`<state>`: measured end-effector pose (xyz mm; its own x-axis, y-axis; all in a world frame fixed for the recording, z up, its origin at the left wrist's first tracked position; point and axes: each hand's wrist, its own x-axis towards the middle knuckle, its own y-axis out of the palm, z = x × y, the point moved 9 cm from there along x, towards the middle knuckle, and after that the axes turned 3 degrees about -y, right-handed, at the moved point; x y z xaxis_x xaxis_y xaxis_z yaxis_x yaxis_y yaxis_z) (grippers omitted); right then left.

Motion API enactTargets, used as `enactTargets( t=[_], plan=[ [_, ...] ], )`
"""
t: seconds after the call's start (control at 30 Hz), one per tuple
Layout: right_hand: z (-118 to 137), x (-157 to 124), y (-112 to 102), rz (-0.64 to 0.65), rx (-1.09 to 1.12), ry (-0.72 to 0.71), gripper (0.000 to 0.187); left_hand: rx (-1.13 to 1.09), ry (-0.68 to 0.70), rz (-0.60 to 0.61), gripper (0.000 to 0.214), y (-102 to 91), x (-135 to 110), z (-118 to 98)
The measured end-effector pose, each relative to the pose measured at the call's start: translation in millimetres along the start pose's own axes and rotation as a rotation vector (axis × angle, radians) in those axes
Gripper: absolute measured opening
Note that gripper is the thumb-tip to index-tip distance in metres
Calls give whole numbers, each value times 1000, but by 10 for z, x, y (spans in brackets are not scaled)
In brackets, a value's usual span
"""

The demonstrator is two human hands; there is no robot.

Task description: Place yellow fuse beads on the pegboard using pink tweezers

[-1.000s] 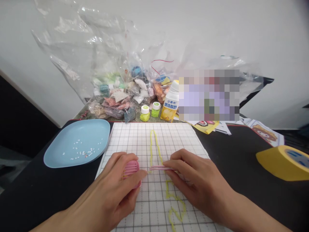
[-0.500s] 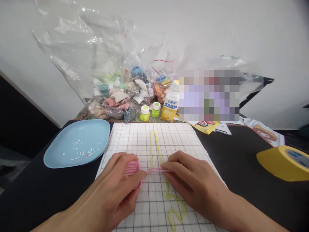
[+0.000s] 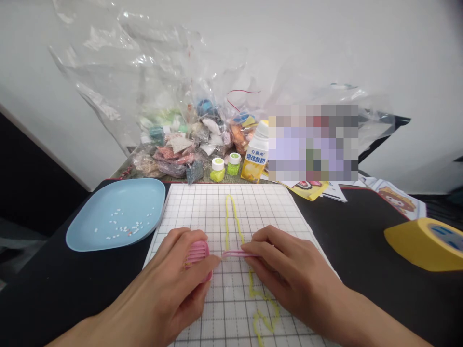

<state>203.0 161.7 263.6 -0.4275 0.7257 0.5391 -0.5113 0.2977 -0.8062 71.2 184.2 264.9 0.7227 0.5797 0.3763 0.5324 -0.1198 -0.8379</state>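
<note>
My left hand (image 3: 177, 277) is closed round a small pink ridged tray (image 3: 197, 251) with parallel grooves and some gold-coloured bits along its side. Much of that tray is hidden by my fingers. In a pinch, my right hand (image 3: 285, 265) holds pink tweezers (image 3: 237, 253), their tips pointing left near my left thumb. Both hands are over a white gridded board (image 3: 202, 207). A yellow-green beaded strand (image 3: 227, 221) lies on it in a narrow loop, passes under my right hand and curls towards the near edge. I cannot make out anything in the tweezers' tips.
A blue plate (image 3: 90, 212) with scattered small white beads sits at left. Behind the board stand two small jars (image 3: 217, 169), a yogurt bottle (image 3: 254, 159) and bags of beads (image 3: 173, 154). A yellow tape roll (image 3: 415, 243) and paper pictures (image 3: 398, 197) lie at right.
</note>
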Motion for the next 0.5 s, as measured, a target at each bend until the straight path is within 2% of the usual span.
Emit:
enactTargets(
  t=[0.5],
  plan=[
    [12, 1, 5, 6, -8, -2, 17, -8, -6, -22, 33, -23, 14, -7]
  ],
)
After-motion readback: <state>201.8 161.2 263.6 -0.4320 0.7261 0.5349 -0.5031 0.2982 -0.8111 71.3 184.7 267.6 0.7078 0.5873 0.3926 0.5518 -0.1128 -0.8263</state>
